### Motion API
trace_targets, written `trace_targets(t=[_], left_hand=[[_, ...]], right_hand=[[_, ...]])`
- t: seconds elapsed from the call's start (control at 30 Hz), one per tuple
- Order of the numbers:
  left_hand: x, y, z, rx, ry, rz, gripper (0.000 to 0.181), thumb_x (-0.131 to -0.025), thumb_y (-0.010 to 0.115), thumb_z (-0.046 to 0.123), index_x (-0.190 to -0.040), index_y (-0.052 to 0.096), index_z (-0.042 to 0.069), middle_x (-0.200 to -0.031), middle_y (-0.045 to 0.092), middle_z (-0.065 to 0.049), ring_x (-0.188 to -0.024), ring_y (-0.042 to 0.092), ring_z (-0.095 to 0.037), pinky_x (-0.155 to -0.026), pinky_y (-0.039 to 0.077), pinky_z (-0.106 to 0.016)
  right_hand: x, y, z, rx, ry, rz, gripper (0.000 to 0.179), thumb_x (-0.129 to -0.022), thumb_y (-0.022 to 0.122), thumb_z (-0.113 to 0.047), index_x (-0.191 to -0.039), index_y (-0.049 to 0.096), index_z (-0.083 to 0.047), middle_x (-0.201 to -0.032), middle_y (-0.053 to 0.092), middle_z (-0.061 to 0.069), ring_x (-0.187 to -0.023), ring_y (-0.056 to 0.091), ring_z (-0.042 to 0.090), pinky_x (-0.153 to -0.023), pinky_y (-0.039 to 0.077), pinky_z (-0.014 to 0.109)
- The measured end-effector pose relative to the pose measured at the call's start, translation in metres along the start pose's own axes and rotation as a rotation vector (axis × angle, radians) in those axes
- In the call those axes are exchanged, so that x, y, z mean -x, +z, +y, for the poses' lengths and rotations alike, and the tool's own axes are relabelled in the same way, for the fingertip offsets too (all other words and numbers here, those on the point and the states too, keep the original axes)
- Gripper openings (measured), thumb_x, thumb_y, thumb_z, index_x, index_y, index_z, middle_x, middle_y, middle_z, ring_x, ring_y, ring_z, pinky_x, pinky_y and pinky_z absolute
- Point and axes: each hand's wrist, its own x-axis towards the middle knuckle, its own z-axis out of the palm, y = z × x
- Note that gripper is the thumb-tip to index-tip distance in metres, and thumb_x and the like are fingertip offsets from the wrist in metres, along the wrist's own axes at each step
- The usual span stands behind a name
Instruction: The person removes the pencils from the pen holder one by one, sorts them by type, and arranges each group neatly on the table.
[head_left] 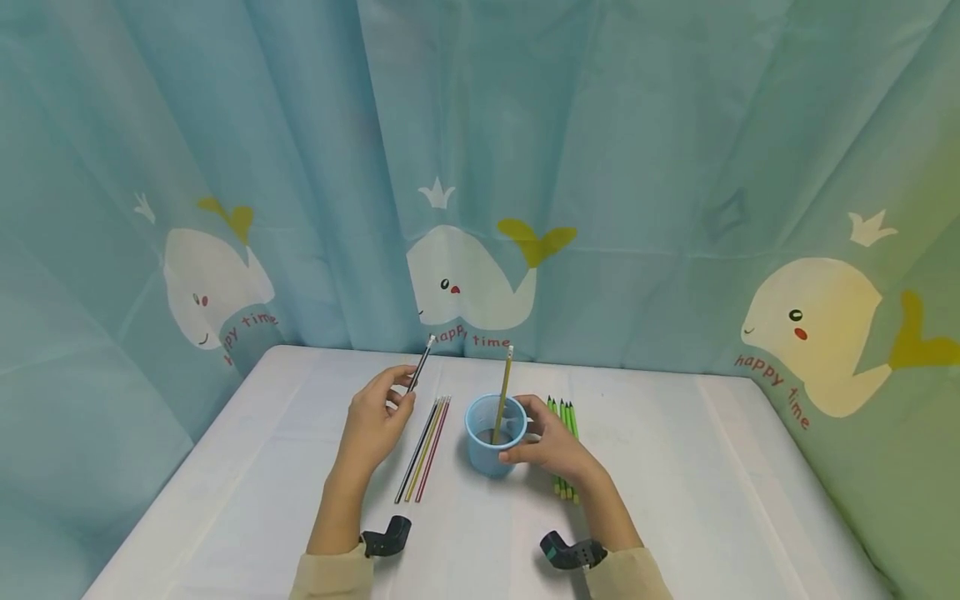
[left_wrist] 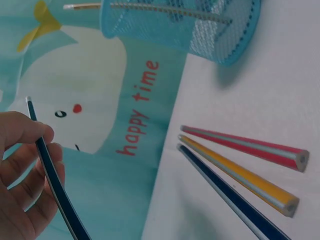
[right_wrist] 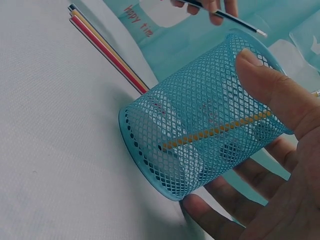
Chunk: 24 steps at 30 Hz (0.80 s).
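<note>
My left hand (head_left: 377, 417) pinches a dark blue striped pencil (left_wrist: 54, 182) between thumb and fingers, its white-tipped end up, above the table. My right hand (head_left: 553, 439) grips the light blue mesh pen cup (right_wrist: 195, 110) by its right side, thumb near the rim. A yellow pencil (head_left: 503, 392) leans inside the cup, white end up. Below and right of my left hand, three pencils lie side by side on the table: a dark blue one (left_wrist: 225, 187), a yellow one (left_wrist: 245, 172) and a red one (left_wrist: 250, 145).
Several green pencils (head_left: 567, 417) lie together right of the cup, partly behind my right hand and wrist. The white table (head_left: 697, 483) ends at a blue curtain (head_left: 637, 167) printed with whales. A dark wrist camera (head_left: 388, 536) sits on each forearm.
</note>
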Motion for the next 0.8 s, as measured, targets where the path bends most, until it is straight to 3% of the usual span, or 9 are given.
trace_targets(t=[0.27, 0.67, 0.8], left_hand=[[0.001, 0.004, -0.011, -0.06, -0.052, -0.054, 0.036, -0.09, 0.068, 0.005, -0.126, 0.064, 0.01, -0.107, 0.071, -0.008, -0.079, 0.065, -0.015, -0.068, 0.055, -0.033], [0.004, 0.015, -0.023, -0.129, -0.235, -0.236, 0.037, -0.091, 0.069, 0.009, -0.128, 0.064, 0.014, -0.106, 0.071, -0.005, -0.069, 0.055, -0.011, -0.061, 0.047, -0.029], [0.007, 0.018, -0.026, -0.135, -0.265, -0.282, 0.036, -0.091, 0.07, 0.01, -0.126, 0.065, 0.014, -0.103, 0.07, -0.003, -0.07, 0.055, -0.01, -0.063, 0.047, -0.03]], right_hand=[[-0.001, -0.001, -0.001, 0.005, 0.0, 0.0, 0.076, -0.073, 0.088, -0.013, -0.138, 0.047, -0.012, -0.139, 0.053, 0.009, -0.129, 0.051, 0.037, -0.103, 0.046, 0.054], [0.0, -0.001, -0.005, 0.002, -0.007, -0.004, 0.077, -0.074, 0.087, -0.013, -0.139, 0.046, -0.01, -0.141, 0.052, 0.011, -0.13, 0.05, 0.038, -0.106, 0.043, 0.058], [0.001, 0.0, -0.004, 0.007, 0.0, -0.004, 0.077, -0.074, 0.087, -0.014, -0.139, 0.046, -0.01, -0.14, 0.052, 0.011, -0.13, 0.05, 0.038, -0.106, 0.043, 0.059]])
